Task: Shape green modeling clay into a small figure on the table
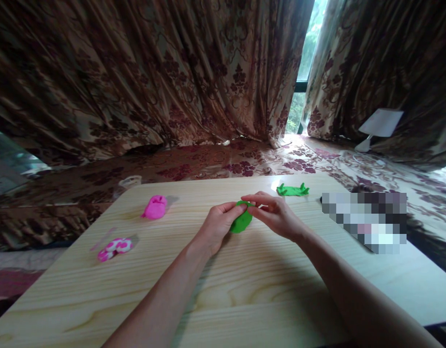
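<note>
A flat, roundish piece of green modelling clay is held up over the middle of the wooden table. My left hand pinches it from the left, thumb lying across its face. From the right, the fingers of my right hand close on its upper edge, the index finger reaching over the top. Part of the clay is hidden behind my fingers. Just beyond my right hand lies a green clay piece shaped as a flat slab with small upright prongs at its ends.
At the left of the table sit a pink clay shoe-like shape and a pink-and-white spotted clay piece. A pixelated object lies by the right edge. A white lamp stands beyond, before patterned curtains.
</note>
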{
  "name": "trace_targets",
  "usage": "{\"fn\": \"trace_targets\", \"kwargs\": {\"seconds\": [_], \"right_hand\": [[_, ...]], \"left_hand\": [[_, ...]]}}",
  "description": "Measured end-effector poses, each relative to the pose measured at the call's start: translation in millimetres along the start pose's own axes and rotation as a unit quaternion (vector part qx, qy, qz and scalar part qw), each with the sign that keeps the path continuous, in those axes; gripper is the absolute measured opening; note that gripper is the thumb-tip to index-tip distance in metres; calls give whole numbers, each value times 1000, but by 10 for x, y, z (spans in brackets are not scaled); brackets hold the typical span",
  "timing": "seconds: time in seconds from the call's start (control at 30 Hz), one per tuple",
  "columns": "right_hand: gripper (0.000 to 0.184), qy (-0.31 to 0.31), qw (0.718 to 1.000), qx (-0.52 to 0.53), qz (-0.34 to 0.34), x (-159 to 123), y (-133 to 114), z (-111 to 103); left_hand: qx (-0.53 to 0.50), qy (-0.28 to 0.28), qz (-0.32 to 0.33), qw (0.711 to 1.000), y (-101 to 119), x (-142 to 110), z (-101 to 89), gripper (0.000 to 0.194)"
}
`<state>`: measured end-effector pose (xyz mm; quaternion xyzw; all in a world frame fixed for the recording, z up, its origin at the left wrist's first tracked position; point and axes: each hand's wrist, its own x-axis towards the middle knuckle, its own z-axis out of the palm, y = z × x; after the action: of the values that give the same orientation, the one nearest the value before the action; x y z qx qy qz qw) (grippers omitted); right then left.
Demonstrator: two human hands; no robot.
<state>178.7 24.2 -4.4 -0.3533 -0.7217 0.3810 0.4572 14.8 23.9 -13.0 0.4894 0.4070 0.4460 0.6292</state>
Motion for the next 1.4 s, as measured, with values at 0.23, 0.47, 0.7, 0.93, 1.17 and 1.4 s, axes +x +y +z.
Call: {"fn": "trace_targets", "kwargs": {"seconds": [0.23, 0.47, 0.7, 0.93, 1.17, 1.4], "right_hand": [[31, -12, 996, -76, -51, -23, -29, -7], [33, -21, 993, -99, -67, -34, 12, 27], [33, -17, 996, -69, -45, -29, -71, -40], [34, 15, 999, -28, 23, 5, -5, -77], [30, 14, 1000, -16, 3, -1, -52, -1], [29, 61, 995, 14, 73, 21, 34, 56]], "left_hand": [[-29, 10, -1, 1000, 17, -9, 12, 31], [-45, 17, -7, 999, 57, -27, 38, 30], [-32, 25, -2, 999, 42, -18, 23, 27], [-72, 27, 8, 997, 83, -21, 16, 27], [-84, 64, -4, 994, 95, -19, 30, 21], [-53, -26, -4, 998, 121, -72, 95, 25]]}}
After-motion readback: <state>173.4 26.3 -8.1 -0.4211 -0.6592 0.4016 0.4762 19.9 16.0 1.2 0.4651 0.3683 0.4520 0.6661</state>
